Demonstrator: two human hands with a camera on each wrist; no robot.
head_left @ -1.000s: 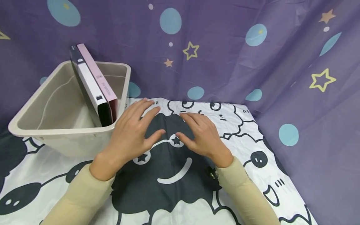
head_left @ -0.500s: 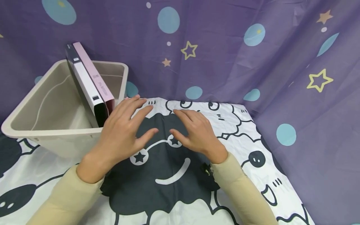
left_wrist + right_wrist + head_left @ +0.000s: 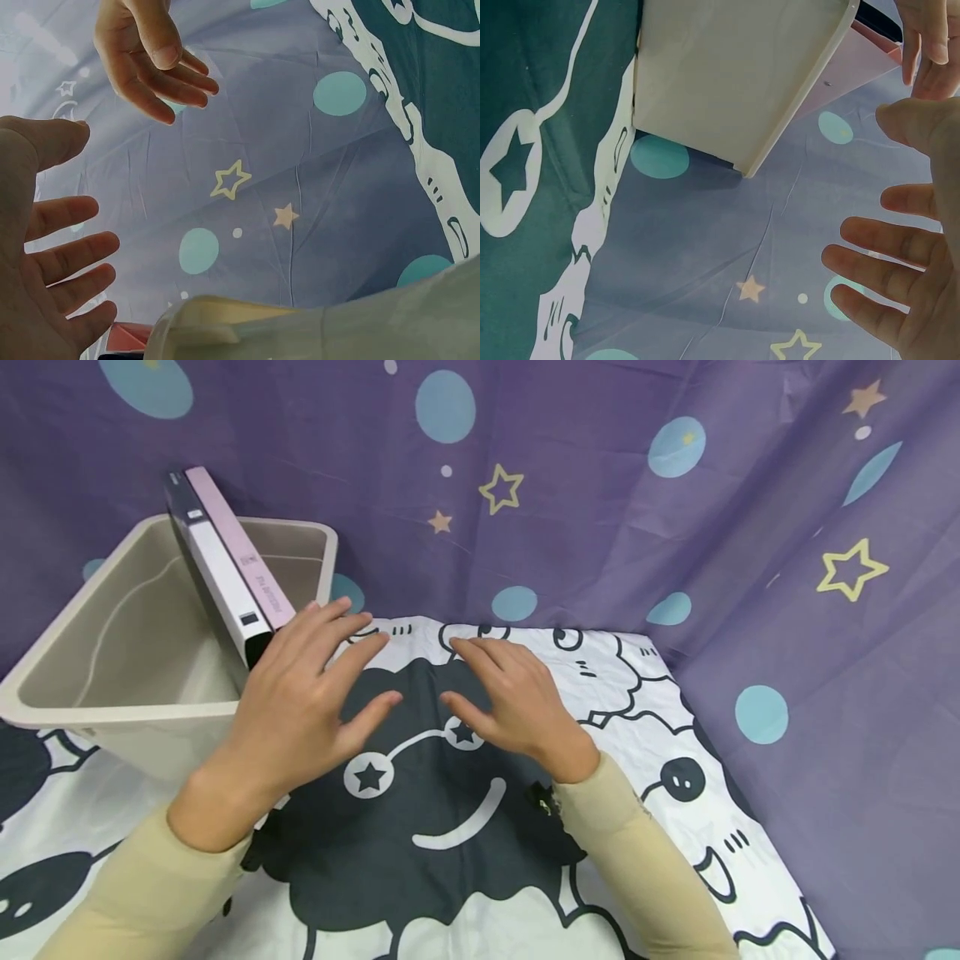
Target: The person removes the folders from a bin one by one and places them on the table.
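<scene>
My left hand [image 3: 292, 702] hovers with spread, nearly straight fingers beside the right wall of a beige plastic bin [image 3: 161, 714], overlapping its near right corner in the head view. Two file boxes lean inside that bin: a black-and-white one [image 3: 217, 572] and a pink one [image 3: 240, 543], their upper ends rising above the rim. Over the sheet's middle, my right hand [image 3: 517, 697] also has its fingers extended and holds nothing. The two palms face each other with a gap between them. Both wrist views show the fingers [image 3: 75, 255] apart and free of any object.
A white sheet [image 3: 517, 918] with dark cartoon sheep covers the surface. Behind it and along the right side hangs a purple curtain [image 3: 585, 510] with stars and blue dots. The bin stands at the back left against the curtain.
Both hands have shifted left in the head view, the left one farther, so it now covers the lower ends of the file boxes. The view itself has drifted slightly.
</scene>
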